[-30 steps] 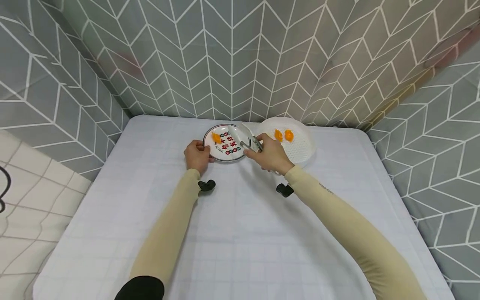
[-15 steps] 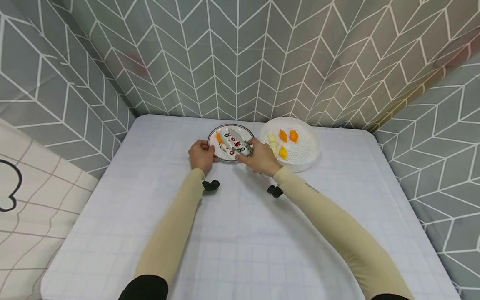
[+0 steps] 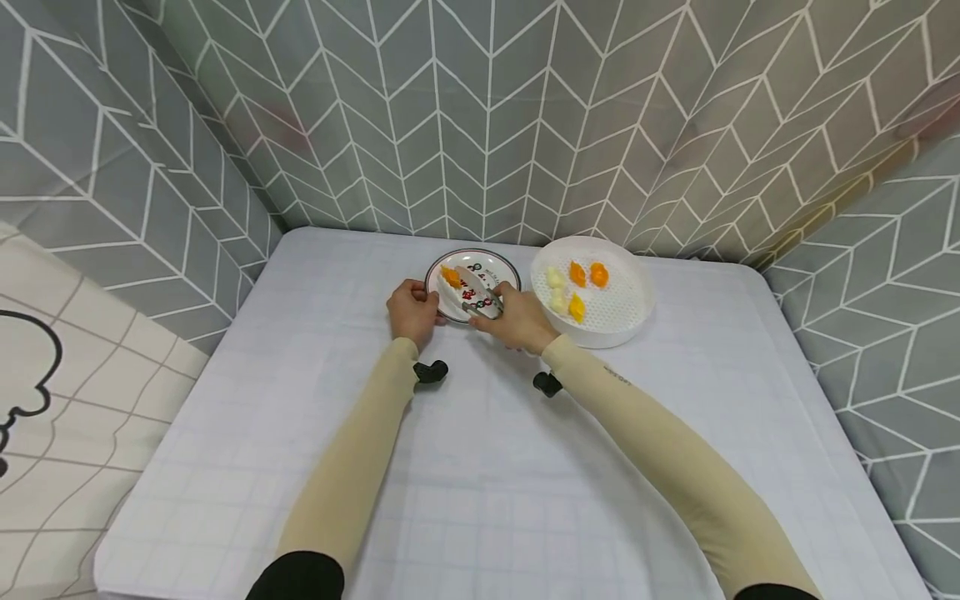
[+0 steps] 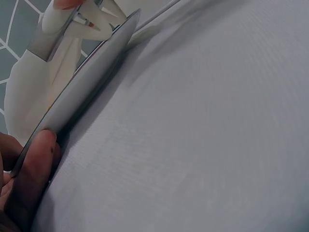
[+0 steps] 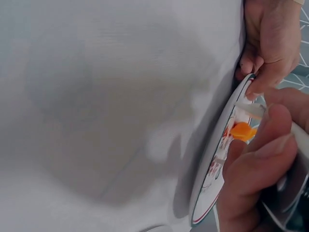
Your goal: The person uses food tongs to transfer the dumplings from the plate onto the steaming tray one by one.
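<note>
My left hand [image 3: 412, 315] grips the near left rim of a small round plate [image 3: 501, 265] with a dark rim line and red print. One orange piece [image 3: 451, 277] lies at the plate's left side; its kind is unclear. My right hand [image 3: 522, 321] holds tongs [image 3: 489, 308] with a metal handle and white ends, reaching over the plate from the right. The white ends stand around or beside the orange piece [image 5: 243, 131]; whether they pinch it cannot be told. In the left wrist view, the thumb lies against the plate's underside [image 4: 91, 82].
Right of the plate stands a round white tray [image 3: 618, 308] with a dimpled or perforated bottom. Two pale yellow pieces [image 3: 556, 278] and three orange pieces [image 3: 598, 275] lie in it. A white cloth [image 3: 480, 467] covers the table, and patterned grey curtains [image 3: 480, 125] hang behind.
My right hand has moved left with the tongs, from beside the tray to over the plate. Pale yellow pieces and another orange piece in the tray have come into view. My left hand stays on the plate.
</note>
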Tool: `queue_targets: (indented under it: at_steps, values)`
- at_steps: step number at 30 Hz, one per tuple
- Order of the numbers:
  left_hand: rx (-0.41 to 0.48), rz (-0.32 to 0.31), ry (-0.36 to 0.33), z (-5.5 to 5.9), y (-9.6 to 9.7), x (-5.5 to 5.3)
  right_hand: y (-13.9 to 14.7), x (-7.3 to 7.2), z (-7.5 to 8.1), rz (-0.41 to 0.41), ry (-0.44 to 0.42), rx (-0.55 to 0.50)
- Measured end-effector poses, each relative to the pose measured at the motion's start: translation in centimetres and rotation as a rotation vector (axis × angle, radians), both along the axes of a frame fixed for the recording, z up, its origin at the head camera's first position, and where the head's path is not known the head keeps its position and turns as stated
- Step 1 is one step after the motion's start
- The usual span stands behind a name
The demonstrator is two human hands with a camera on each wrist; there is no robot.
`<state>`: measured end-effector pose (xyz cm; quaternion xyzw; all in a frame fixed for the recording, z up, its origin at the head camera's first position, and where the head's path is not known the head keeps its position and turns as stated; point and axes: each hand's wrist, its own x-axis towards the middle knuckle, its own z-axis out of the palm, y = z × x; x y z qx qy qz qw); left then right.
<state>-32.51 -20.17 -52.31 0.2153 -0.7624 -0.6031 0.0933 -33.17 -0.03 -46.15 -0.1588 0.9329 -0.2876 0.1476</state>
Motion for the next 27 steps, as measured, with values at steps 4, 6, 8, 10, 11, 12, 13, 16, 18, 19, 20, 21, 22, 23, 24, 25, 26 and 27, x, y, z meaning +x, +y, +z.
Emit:
queue_targets:
  at_steps: [4,6,8,10,11,12,13,16,18,19,20,21,22,23,24,25,26,27]
  values:
    - [-0.005,-0.001,0.023,0.1,0.3,0.1,-0.1,0.1,0.1,0.004,0.031,0.007]
    - [-0.006,-0.003,0.023,0.0,0.3,0.1,-0.1,0.0,0.2,0.001,0.035,0.014]
    - [-0.002,-0.006,0.017,0.0,0.3,0.0,-0.1,-0.1,0.3,-0.001,0.033,0.024]
    - [0.001,-0.005,0.003,-0.1,0.2,-0.1,0.0,-0.1,0.4,0.0,0.027,0.027]
    - [0.001,-0.004,0.0,-0.2,0.2,-0.1,0.0,-0.1,0.4,0.001,0.023,0.028]
    - [0.0,-0.004,0.0,-0.2,0.2,-0.1,0.1,-0.1,0.5,0.001,0.019,0.029]
    - [-0.001,-0.004,0.0,-0.2,0.2,-0.1,0.1,-0.1,0.6,0.0,0.014,0.028]
    - [-0.001,-0.01,0.007,-0.2,0.3,-0.1,0.3,0.0,0.8,-0.006,-0.004,0.021]
    - [0.002,-0.014,0.018,-0.2,0.3,0.0,0.4,0.1,0.9,-0.01,-0.018,0.018]
    - [0.004,-0.014,0.024,-0.2,0.3,0.0,0.4,0.1,1.0,-0.012,-0.021,0.017]
    - [0.008,-0.012,0.029,-0.2,0.3,0.0,0.5,0.2,1.1,-0.012,-0.025,0.016]
    - [0.008,-0.009,0.035,-0.1,0.2,0.0,0.5,0.2,1.2,-0.01,-0.025,0.016]
    - [0.006,-0.006,0.039,-0.1,0.2,0.1,0.6,0.2,1.2,-0.009,-0.026,0.017]
    - [0.004,-0.003,0.042,-0.1,0.2,0.1,0.6,0.1,1.2,-0.006,-0.026,0.018]
    - [-0.001,-0.001,0.043,-0.1,0.2,0.1,0.6,0.1,1.3,-0.005,-0.026,0.02]
    - [-0.006,0.0,0.042,-0.1,0.2,0.1,0.5,0.1,1.3,-0.003,-0.026,0.024]
    - [-0.011,0.0,0.04,-0.1,0.2,0.1,0.5,0.1,1.3,0.0,-0.027,0.03]
    - [-0.016,-0.002,0.038,-0.1,0.2,0.2,0.5,0.1,1.3,0.002,-0.027,0.037]
